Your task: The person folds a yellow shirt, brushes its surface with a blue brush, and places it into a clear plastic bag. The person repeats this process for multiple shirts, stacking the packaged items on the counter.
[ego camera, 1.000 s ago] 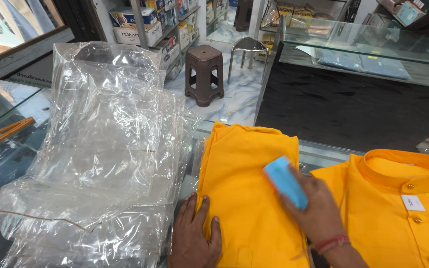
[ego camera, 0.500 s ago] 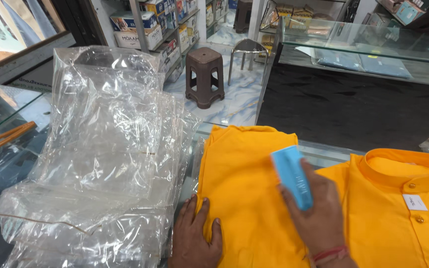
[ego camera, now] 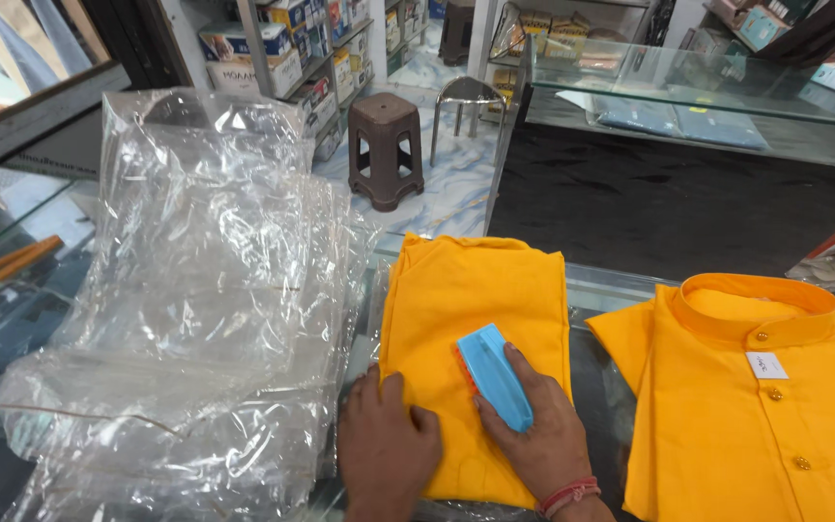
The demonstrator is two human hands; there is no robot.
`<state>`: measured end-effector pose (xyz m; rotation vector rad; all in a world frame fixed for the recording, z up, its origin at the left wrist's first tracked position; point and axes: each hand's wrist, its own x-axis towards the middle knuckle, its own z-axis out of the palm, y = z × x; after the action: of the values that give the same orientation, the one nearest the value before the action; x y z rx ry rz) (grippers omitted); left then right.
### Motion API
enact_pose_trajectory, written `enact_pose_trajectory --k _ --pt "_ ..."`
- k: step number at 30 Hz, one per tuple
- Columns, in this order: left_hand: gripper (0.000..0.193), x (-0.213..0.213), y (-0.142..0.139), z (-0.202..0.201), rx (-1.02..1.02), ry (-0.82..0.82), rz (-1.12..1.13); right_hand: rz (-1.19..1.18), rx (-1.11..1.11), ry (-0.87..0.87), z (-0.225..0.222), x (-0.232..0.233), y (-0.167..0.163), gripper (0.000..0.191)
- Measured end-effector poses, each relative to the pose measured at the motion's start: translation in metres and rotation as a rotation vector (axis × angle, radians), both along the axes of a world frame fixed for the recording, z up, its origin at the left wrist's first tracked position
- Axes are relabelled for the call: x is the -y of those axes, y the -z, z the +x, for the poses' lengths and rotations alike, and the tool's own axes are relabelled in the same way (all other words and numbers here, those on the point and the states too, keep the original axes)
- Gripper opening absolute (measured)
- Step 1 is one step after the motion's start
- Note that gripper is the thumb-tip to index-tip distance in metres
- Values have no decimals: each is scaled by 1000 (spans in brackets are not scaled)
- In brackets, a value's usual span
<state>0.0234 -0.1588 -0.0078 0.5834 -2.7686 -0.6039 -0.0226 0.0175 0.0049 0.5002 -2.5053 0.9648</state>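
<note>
A folded yellow-orange garment lies on the glass counter in front of me. My right hand grips a light blue hand-held block with an orange underside, pressed flat on the cloth near its lower middle. Fingers together, my left hand rests palm down on the garment's lower left edge, holding nothing. A second yellow-orange shirt with a stand collar, buttons and a white tag lies to the right.
A heap of clear plastic bags covers the counter's left side. Beyond the counter stand a brown plastic stool and a metal stool on the marble floor. Another glass counter holds folded bluish cloth.
My right hand has slid the blue block down and leftward across the folded garment, toward me. My left hand stays on the cloth's lower left edge.
</note>
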Motion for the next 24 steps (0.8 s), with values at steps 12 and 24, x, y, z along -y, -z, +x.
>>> enact_pose_trajectory --k 12,24 --pt "57 -2 20 -15 -181 256 6 157 99 -312 7 -8 -23 69" --pt "54 0 30 -26 -122 251 13 107 -86 -210 -33 -4 -21 65"
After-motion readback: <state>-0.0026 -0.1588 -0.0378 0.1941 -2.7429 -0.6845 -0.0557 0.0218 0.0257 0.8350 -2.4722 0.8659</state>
